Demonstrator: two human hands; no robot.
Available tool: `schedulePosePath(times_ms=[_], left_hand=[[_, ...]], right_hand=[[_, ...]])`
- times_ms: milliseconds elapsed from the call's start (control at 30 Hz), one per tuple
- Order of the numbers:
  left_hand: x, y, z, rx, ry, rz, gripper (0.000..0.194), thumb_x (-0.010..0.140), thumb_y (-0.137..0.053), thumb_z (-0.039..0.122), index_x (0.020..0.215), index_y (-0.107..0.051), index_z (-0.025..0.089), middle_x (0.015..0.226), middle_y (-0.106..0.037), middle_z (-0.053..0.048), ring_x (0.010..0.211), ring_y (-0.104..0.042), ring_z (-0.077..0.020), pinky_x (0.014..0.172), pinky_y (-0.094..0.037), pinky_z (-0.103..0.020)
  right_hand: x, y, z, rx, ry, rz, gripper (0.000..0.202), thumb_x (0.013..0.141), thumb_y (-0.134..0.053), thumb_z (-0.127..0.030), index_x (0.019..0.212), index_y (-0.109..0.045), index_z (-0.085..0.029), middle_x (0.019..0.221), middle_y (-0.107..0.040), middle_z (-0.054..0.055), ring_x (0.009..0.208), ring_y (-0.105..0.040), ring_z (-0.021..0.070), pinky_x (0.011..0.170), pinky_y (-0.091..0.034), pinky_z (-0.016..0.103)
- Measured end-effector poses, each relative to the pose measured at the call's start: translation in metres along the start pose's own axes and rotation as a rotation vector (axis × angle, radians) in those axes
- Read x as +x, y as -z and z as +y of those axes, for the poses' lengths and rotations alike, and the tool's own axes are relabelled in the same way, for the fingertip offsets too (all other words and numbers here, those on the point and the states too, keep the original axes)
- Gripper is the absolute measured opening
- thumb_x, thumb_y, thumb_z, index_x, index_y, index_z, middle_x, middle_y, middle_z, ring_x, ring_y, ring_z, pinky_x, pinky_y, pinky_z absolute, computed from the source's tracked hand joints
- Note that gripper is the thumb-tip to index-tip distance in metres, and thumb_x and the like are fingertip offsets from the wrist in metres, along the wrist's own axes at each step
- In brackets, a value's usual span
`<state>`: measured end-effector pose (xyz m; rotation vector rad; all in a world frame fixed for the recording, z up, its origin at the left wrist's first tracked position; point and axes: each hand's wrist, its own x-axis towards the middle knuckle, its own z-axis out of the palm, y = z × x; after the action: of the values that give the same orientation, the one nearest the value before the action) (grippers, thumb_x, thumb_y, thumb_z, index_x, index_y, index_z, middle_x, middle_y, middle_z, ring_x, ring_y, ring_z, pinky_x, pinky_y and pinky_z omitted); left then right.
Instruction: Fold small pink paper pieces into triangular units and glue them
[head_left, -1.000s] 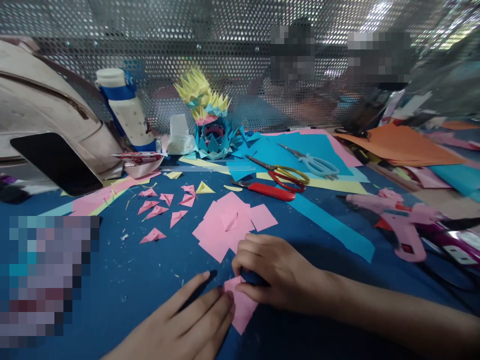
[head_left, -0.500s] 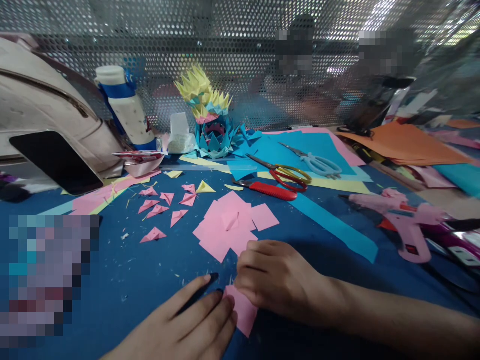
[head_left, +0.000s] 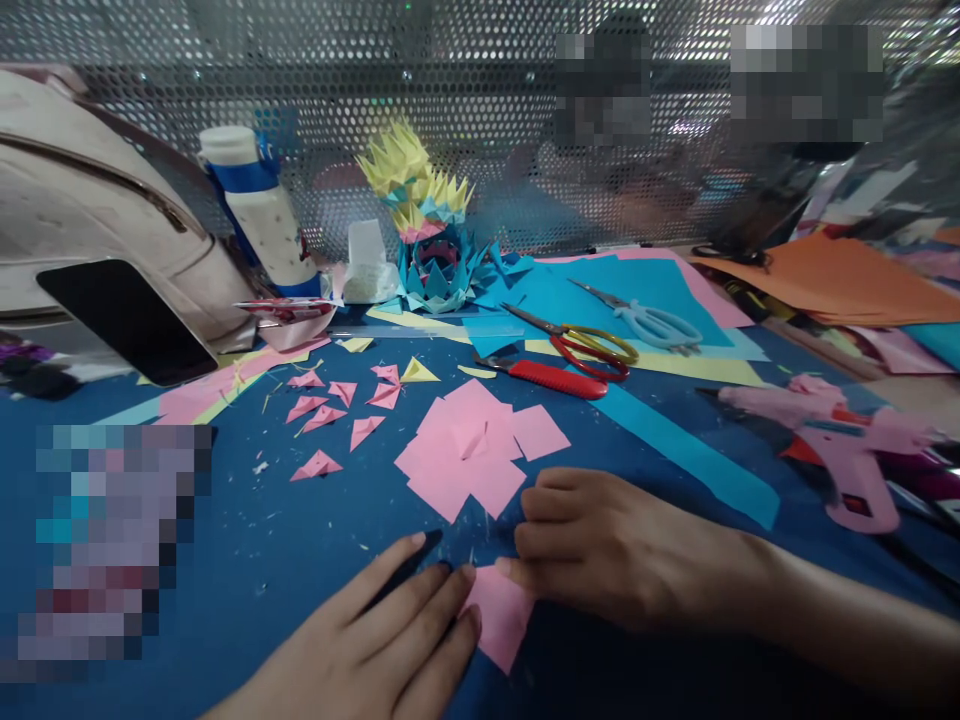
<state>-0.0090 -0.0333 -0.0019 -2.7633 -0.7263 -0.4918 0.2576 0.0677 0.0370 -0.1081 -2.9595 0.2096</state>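
Note:
A small piece of pink paper (head_left: 501, 615) lies on the table in front of me. My left hand (head_left: 390, 625) rests flat with its fingers stretched out, the fingertips on the paper's left edge. My right hand (head_left: 600, 545) is closed, its fingers curled under and its thumb at the paper's upper right edge. Just beyond both hands is a loose pile of pink paper squares (head_left: 442, 470), one creased piece on top. Several folded pink triangles (head_left: 319, 466) and a yellow one (head_left: 420, 371) are scattered to the left of the pile.
Behind the pile are a red-handled cutter (head_left: 551, 379), scissors (head_left: 596, 345) and light blue scissors (head_left: 652, 325). A pink glue gun (head_left: 840, 440) lies right, past a blue strip (head_left: 690, 450). A folded-paper model (head_left: 435, 270), bottle (head_left: 262, 220), phone (head_left: 127, 320) and bag (head_left: 82, 190) stand at the back.
My right hand has slid a little to the right, baring more of the pink paper's upper edge. My left hand stays nearly in place. The whole view has shifted slightly.

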Motion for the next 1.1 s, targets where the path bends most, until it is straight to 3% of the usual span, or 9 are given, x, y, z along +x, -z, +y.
schedulePosePath(times_ms=[133, 200, 367, 533, 800, 967, 1100], left_hand=[[-0.001, -0.002, 0.001, 0.004, -0.006, 0.009, 0.035, 0.111, -0.037, 0.025, 0.125, -0.068, 0.017, 0.129, -0.069, -0.004, 0.123, -0.060, -0.0191, 0.128, -0.009, -0.047], [-0.001, -0.005, 0.002, 0.005, -0.004, 0.011, 0.035, 0.111, -0.037, 0.026, 0.125, -0.068, 0.017, 0.129, -0.069, -0.005, 0.123, -0.060, -0.0196, 0.128, -0.007, -0.048], [-0.002, -0.008, 0.002, 0.006, -0.014, 0.019, 0.035, 0.111, -0.038, 0.028, 0.126, -0.068, 0.017, 0.128, -0.070, -0.004, 0.124, -0.060, -0.0211, 0.128, -0.007, -0.049], [-0.001, -0.006, 0.001, -0.006, -0.009, 0.017, 0.033, 0.111, -0.040, 0.029, 0.125, -0.068, 0.019, 0.129, -0.070, -0.003, 0.124, -0.059, -0.0204, 0.128, -0.009, -0.048], [-0.001, -0.006, 0.001, -0.028, -0.017, 0.009, 0.030, 0.109, -0.045, 0.028, 0.127, -0.068, 0.020, 0.132, -0.067, -0.004, 0.128, -0.057, -0.0208, 0.128, -0.009, -0.050], [0.000, -0.005, 0.000, -0.028, -0.018, 0.006, 0.030, 0.109, -0.044, 0.027, 0.126, -0.068, 0.019, 0.131, -0.069, -0.004, 0.125, -0.059, -0.0203, 0.128, -0.007, -0.049], [-0.001, -0.005, 0.001, -0.030, -0.003, 0.021, 0.028, 0.109, -0.045, 0.026, 0.125, -0.067, 0.019, 0.132, -0.068, -0.005, 0.126, -0.058, -0.0197, 0.128, -0.010, -0.048]], right_hand=[[-0.003, -0.008, 0.005, 0.068, -0.031, 0.034, 0.028, 0.108, -0.040, -0.021, 0.092, -0.063, -0.019, 0.081, -0.062, 0.002, 0.073, -0.048, 0.0162, 0.069, -0.036, 0.033], [-0.003, -0.015, 0.005, 0.085, -0.072, 0.090, 0.029, 0.109, -0.035, -0.023, 0.103, -0.062, -0.018, 0.084, -0.065, 0.002, 0.075, -0.051, 0.0158, 0.072, -0.038, 0.033], [-0.002, -0.025, 0.000, 0.225, -0.130, 0.110, 0.029, 0.109, -0.040, -0.042, 0.104, -0.057, -0.019, 0.080, -0.066, -0.001, 0.067, -0.053, 0.0137, 0.065, -0.035, 0.030], [0.000, -0.027, -0.001, 0.211, -0.035, 0.151, 0.020, 0.108, -0.038, -0.025, 0.097, -0.054, -0.019, 0.079, -0.064, -0.001, 0.067, -0.053, 0.0127, 0.064, -0.033, 0.028], [0.000, -0.028, -0.002, 0.315, -0.079, 0.169, 0.014, 0.102, -0.057, -0.033, 0.096, -0.056, -0.020, 0.079, -0.064, -0.002, 0.069, -0.056, 0.0120, 0.062, -0.036, 0.027], [0.001, -0.025, -0.002, 0.307, -0.058, 0.114, 0.016, 0.106, -0.046, -0.027, 0.097, -0.056, -0.019, 0.084, -0.066, 0.001, 0.074, -0.058, 0.0131, 0.066, -0.039, 0.028], [0.001, -0.025, -0.001, 0.301, -0.105, 0.149, 0.012, 0.104, -0.047, -0.021, 0.096, -0.056, -0.020, 0.085, -0.065, 0.000, 0.074, -0.058, 0.0131, 0.067, -0.040, 0.027]])
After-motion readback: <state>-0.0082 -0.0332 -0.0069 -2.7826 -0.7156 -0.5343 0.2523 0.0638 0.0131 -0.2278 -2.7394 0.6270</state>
